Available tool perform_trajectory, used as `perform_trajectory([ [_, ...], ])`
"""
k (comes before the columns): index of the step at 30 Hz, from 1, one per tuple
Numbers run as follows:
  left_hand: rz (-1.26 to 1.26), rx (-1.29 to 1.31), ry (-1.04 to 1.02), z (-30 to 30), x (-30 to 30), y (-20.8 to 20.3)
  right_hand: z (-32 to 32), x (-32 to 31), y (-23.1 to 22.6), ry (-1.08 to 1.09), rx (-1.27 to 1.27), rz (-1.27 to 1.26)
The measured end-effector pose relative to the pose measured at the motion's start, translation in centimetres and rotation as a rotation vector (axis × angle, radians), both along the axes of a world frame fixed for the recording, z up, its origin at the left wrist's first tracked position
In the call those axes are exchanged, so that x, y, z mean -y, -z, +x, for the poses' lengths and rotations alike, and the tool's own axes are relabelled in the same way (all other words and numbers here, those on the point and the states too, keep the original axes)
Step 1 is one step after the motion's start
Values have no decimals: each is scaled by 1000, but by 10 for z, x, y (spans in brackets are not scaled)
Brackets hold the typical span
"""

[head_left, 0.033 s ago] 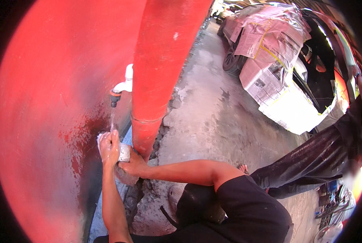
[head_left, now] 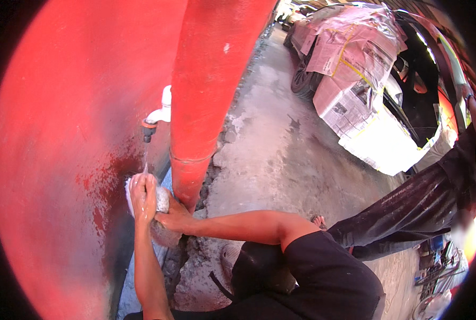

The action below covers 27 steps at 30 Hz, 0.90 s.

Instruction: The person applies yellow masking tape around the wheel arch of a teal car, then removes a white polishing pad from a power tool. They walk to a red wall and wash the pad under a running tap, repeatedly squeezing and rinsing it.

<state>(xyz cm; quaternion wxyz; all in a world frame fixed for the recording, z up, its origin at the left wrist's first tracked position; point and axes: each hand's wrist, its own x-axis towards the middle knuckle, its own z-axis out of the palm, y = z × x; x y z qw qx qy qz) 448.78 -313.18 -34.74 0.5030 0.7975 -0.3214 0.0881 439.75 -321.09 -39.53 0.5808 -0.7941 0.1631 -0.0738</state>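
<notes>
A white tap (head_left: pixel 162 109) with a grey and orange hose connector sticks out from the red wall. A thin stream of water (head_left: pixel 146 156) runs from it onto my left hand (head_left: pixel 143 193), whose fingers are curled over a wet, white fluffy pad (head_left: pixel 163 200). My right hand (head_left: pixel 176 218) grips the same pad from the right side, thumb toward the left hand. Between and behind my fingers much of the pad is hidden, so its exact kind cannot be made out.
A red column (head_left: pixel 198 106) stands just right of the tap, above broken concrete edging. A car covered in paper (head_left: pixel 355 80) is at the far right. Another person's dark-trousered leg (head_left: pixel 403 208) reaches in from the right, near assorted items (head_left: pixel 438 272).
The fingers of my left hand have shifted slightly on the pad. The whole view has moved a little; both hands keep their hold under the running water.
</notes>
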Motion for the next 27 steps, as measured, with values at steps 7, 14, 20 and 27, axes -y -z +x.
perform_trajectory([
  [7, -117, -237, 417, -14, -17, -9, 12, 3, -7, 133, 59, 19],
  [14, -322, -576, 555, 33, -42, 59, 0, -4, -53, -26, -162, -36],
  [20, -283, -562, 284, 35, -28, 82, 0, 7, -35, 31, -60, -4],
  [27, 28, -188, -184, 32, -10, 40, -3, 6, -38, 112, -40, -141],
])
